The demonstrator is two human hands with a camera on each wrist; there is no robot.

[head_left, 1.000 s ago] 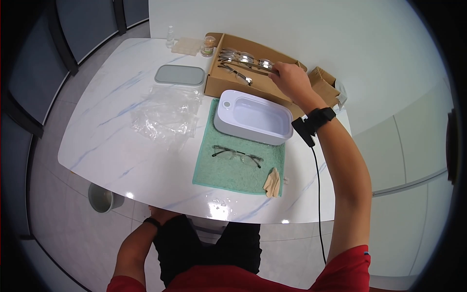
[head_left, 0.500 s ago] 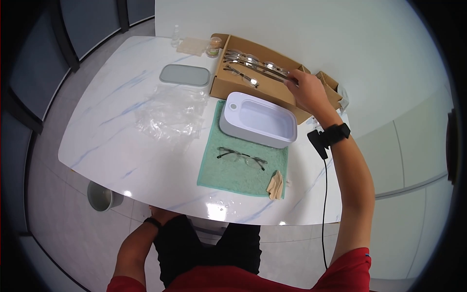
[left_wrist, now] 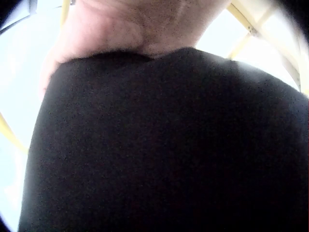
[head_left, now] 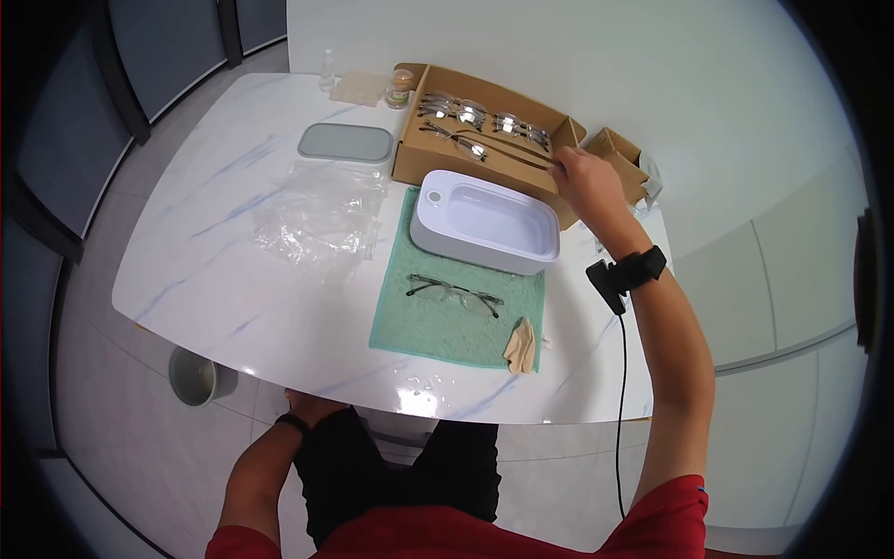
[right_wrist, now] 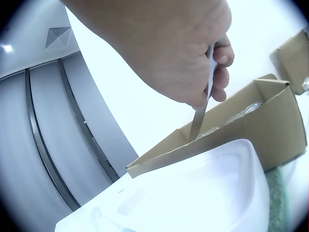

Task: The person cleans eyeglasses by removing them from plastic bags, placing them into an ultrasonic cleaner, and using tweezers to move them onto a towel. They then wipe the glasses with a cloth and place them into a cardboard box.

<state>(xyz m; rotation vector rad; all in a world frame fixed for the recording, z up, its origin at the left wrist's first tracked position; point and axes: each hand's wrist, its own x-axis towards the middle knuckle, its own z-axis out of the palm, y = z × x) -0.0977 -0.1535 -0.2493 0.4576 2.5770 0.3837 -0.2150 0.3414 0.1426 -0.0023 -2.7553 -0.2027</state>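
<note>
My right hand grips long metal tweezers over the right end of a cardboard box. In the right wrist view, the fingers curl round the tweezers, which slant down into the box. Their tips reach close to a pair of glasses at the front of the box. Behind these lie more glasses. Another pair of glasses rests on a green towel, in front of a white ultrasonic-cleaner-like tub. My left hand rests on the thigh, its fingers partly hidden.
A beige cloth piece lies on the towel's right corner. Left of the box are clear plastic bags, a grey lid, a jar and a small bottle. A smaller carton stands at right. A cable hangs from the right wrist.
My right hand has moved right and a little toward me, bringing the tweezers from over the rear glasses to beside the front pair. The left hand has stayed on the thigh.
</note>
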